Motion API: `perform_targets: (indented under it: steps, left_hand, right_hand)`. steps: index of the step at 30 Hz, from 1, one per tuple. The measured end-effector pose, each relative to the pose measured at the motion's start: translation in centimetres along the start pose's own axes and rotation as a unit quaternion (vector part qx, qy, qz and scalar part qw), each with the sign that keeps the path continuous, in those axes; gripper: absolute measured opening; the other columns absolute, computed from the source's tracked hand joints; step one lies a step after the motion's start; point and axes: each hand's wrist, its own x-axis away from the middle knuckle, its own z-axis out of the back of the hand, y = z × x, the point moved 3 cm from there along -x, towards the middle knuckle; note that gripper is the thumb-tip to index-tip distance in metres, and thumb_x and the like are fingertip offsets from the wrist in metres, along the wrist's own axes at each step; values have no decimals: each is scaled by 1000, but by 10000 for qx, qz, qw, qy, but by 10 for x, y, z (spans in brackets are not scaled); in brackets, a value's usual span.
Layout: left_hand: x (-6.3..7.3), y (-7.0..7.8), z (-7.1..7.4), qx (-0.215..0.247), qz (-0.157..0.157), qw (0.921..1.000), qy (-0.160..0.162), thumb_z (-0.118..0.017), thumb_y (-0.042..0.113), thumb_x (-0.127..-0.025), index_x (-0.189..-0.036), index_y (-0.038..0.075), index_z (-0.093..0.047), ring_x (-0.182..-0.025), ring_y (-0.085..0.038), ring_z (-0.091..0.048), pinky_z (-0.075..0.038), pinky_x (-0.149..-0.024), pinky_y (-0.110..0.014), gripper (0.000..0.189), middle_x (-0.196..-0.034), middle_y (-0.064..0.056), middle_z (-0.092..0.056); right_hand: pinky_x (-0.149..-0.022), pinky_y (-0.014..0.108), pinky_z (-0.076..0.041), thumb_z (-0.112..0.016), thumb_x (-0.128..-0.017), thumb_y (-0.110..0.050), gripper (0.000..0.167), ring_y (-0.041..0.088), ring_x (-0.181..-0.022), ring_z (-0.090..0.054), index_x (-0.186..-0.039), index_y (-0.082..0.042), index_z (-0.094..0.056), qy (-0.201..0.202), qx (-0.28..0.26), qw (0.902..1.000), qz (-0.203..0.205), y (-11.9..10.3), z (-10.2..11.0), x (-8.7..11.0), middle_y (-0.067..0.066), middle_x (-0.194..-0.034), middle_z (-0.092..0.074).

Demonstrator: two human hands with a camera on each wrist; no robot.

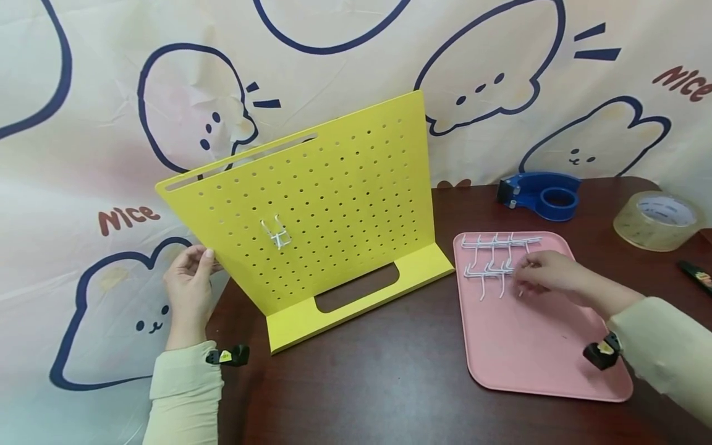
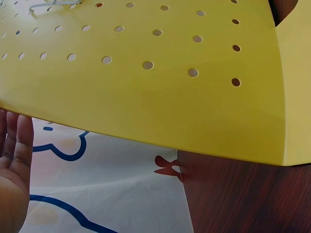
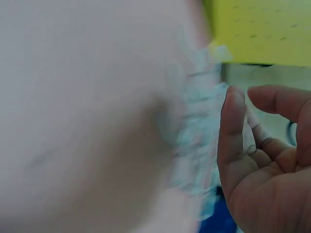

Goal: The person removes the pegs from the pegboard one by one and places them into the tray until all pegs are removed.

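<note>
A yellow pegboard (image 1: pixel 334 204) stands tilted back on its base, with one white wire hook (image 1: pixel 276 233) mounted on its left half. My left hand (image 1: pixel 189 278) grips the board's left edge, its fingers (image 2: pixel 23 138) reaching behind that edge. Over the upper right of a pink tray (image 1: pixel 534 352), my right hand (image 1: pixel 542 272) hovers close by two rows of white wire hooks (image 1: pixel 484 272). Thumb and forefinger of the right hand (image 3: pixel 262 150) are apart, and nothing shows between their tips. The hooks in the right wrist view are blurred and partly hidden by the hand.
Behind the tray sits a blue tape dispenser (image 1: pixel 545 196). A roll of clear tape (image 1: pixel 656 219) stands at the right, with a black object (image 1: pixel 695 276) near it. A printed cloth (image 1: pixel 356 62) hangs behind the dark wooden table (image 1: pixel 356 383).
</note>
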Motion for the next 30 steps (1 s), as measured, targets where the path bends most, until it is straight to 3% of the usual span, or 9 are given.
perform_targets:
  steps: [7,13,20,25,30]
  left_hand:
    - [-1,2,0,-134,48,9999,12,-65,7,-102,-99,8,-70,-79,-11,-66,-56,-76,-14,6,-88,-1,-64]
    - [0,0,2,-497,147,9987,-5,-64,10,-103,-102,9,-70,-80,-9,-67,-55,-77,-13,6,-90,2,-66]
    - [1,-2,2,-681,155,9976,-25,-63,12,-104,-103,10,-68,-81,-8,-66,-55,-78,-13,6,-90,3,-64]
    - [0,-2,2,-578,54,9983,-13,-63,10,-103,-99,13,-69,-79,-7,-66,-55,-76,-13,8,-88,3,-64]
    - [-1,0,2,-638,68,9979,10,-64,10,-103,-99,11,-70,-79,-8,-66,-55,-76,-13,7,-88,3,-64]
  right_hand:
    - [-86,29,-60,-56,-108,-15,35,20,-101,-66,-129,13,-54,-49,-668,9954,687,-70,-7,-23,20,-121,-67]
    - [-92,32,-58,-57,-107,-18,37,28,-107,-66,-130,11,-53,-252,-1233,9876,943,-124,-27,-45,23,-122,-64]
    - [-100,39,-55,-54,-108,-17,39,44,-126,-56,-135,12,-49,-489,-1712,9785,1043,-169,-48,-67,29,-134,-55]
    - [-109,53,-46,-54,-109,-20,42,46,-130,-53,-137,10,-49,-797,-2038,9702,1043,-198,-66,-76,29,-138,-54]
    - [-110,56,-45,-54,-108,-20,41,45,-129,-54,-137,8,-50,-1173,-2146,9632,1112,-234,-94,-82,28,-136,-56]
